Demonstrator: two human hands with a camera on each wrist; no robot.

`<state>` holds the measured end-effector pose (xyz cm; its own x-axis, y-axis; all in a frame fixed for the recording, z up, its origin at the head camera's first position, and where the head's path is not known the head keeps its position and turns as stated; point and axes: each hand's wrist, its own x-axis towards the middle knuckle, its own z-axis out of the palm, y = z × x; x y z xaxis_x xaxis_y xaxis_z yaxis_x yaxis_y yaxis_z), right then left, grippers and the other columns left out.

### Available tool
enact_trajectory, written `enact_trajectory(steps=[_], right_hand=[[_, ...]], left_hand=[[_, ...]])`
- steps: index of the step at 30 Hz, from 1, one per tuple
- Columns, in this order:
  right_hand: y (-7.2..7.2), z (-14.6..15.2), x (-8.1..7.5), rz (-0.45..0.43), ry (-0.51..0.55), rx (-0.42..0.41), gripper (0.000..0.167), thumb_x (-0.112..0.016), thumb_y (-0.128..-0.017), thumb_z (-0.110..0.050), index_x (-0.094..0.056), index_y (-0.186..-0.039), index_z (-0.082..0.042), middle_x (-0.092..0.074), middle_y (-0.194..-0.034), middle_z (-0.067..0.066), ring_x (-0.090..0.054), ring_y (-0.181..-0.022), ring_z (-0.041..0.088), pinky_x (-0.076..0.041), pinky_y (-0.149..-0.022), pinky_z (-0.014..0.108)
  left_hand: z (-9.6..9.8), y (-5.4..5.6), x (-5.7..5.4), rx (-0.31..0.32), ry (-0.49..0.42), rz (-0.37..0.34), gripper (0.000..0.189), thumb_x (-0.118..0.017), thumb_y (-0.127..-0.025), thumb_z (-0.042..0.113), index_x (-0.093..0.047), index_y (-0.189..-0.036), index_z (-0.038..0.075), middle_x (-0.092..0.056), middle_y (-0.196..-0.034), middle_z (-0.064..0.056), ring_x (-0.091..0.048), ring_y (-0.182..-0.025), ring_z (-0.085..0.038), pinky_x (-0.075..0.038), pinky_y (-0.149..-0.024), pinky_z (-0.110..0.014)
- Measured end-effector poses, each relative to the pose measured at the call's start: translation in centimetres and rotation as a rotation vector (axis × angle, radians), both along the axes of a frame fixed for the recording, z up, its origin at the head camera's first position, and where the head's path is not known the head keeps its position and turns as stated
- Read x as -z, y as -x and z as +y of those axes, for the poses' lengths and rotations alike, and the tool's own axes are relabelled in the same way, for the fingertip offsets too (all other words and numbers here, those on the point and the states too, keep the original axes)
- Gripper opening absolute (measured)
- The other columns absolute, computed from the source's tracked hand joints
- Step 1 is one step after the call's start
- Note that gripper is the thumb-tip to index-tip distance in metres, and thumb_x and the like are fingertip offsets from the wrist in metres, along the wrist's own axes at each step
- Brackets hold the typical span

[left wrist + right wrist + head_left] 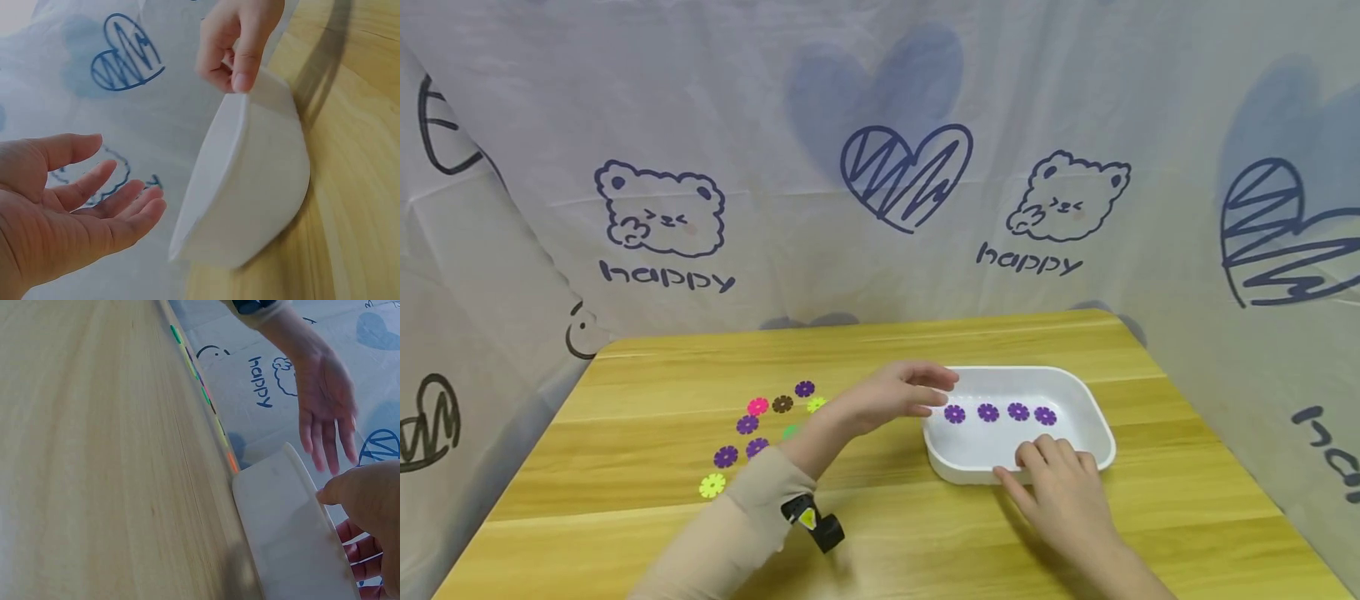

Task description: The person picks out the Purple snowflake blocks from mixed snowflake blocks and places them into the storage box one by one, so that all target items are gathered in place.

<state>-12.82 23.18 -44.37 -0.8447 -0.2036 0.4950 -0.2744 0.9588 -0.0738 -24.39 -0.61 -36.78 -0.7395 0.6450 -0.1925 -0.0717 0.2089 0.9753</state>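
Observation:
A row of several purple notched discs (988, 413) lies inside the white plastic tray (951, 475). Above the tray's left end is my left hand (898, 393), its fingers loosely bent and apart, with nothing in them. The left wrist view shows that left hand (81, 209) palm up beside the tray's rim (240, 125). At the tray's near edge, my right hand (1067, 496) grips the rim, thumb outside and fingers over the inside. That thumb and rim also appear in the right wrist view, with the right hand (369, 500) partly cut off.
Left of the tray, loose notched discs lie on the wooden table (647, 533): purple (726, 457), pink (757, 406), brown (782, 404), green and yellow (712, 486). My left forearm covers part of that group. A printed curtain (775, 250) hangs behind the table and at both sides.

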Motion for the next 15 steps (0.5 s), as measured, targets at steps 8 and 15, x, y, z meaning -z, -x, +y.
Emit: enact_trajectory(steps=[8, 15], right_hand=[[0.0, 0.0, 0.0, 0.019, 0.002, -0.012, 0.029, -0.072, -0.081, -0.041, -0.058, -0.083, -0.015, -0.05, -0.08, -0.003, -0.045, -0.075, 0.016, -0.036, -0.069, 0.034], [0.0, 0.0, -0.1, 0.023, 0.001, -0.013, 0.029, -0.072, -0.081, -0.04, -0.058, -0.083, -0.015, -0.05, -0.08, -0.003, -0.045, -0.075, 0.016, -0.037, -0.068, 0.034]], left_hand=[[-5.6, -1.4, -0.3, -0.065, 0.022, 0.028, 0.041, -0.062, -0.095, 0.016, -0.054, -0.135, 0.008, -0.053, -0.141, -0.012, -0.052, -0.13, -0.031, -0.047, -0.106, -0.04], [-10.6, -3.0, 0.1, -0.124, 0.071, 0.103, 0.043, -0.064, -0.095, 0.023, -0.053, -0.135, 0.01, -0.053, -0.141, -0.01, -0.054, -0.128, -0.029, -0.046, -0.106, -0.043]])
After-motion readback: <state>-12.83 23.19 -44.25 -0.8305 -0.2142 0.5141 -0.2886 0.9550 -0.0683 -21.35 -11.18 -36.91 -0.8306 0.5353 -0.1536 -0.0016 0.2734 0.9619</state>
